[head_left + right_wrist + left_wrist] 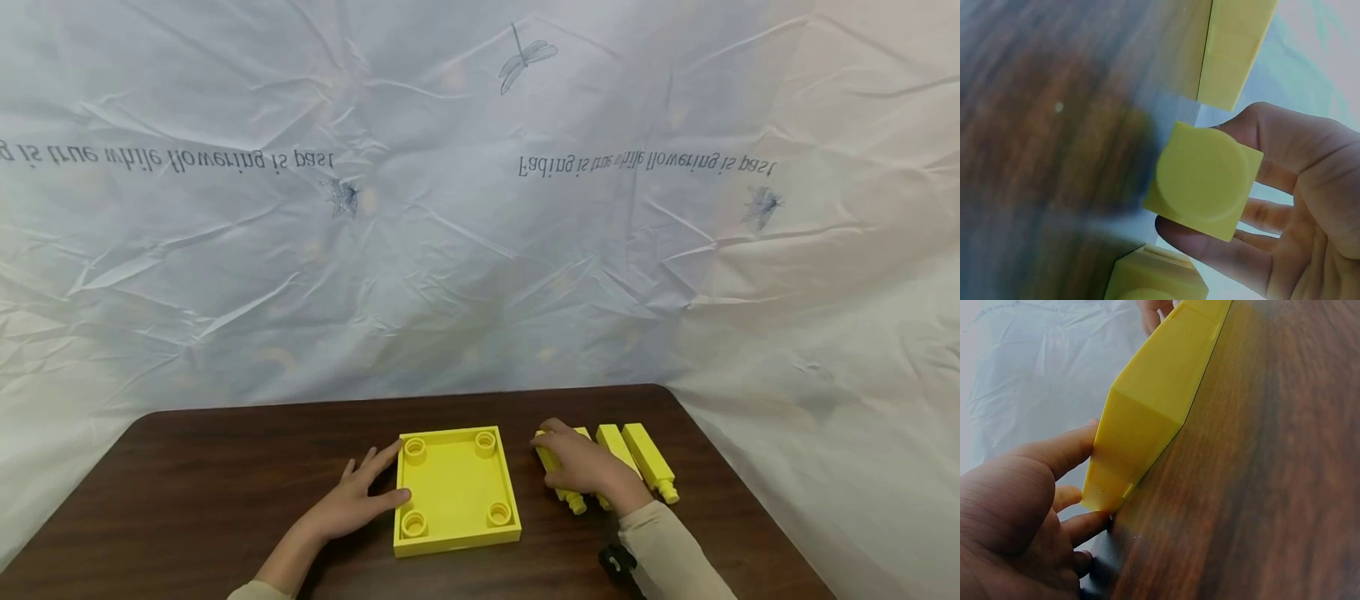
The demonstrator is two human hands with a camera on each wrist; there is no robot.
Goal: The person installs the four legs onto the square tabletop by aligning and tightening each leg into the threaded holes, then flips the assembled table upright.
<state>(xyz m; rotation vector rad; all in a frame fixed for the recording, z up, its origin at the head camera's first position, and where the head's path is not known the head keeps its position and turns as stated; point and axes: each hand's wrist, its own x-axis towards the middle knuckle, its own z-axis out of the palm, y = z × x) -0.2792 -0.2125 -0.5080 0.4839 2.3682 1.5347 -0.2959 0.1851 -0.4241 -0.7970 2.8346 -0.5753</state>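
The square yellow plastic board point(453, 483), low-rimmed, lies flat on the dark brown wood-grain counter point(225, 475), its four round yellow corner sockets point(485, 443) facing up. None has anything standing in it, so the work looks barely begun. The left hand point(351, 502), fingers spread and relaxed, touches the board's left side, thumb on the rim, without clasping it. The right hand point(581, 462) grips a square-sectioned yellow plastic bar point(1204, 175) with a round peg at its end, right of the board and apart from it. More yellow pegged bars point(649, 458) lie beside it, one partly covered by the hand; joining bars to sockets seems all left to do.
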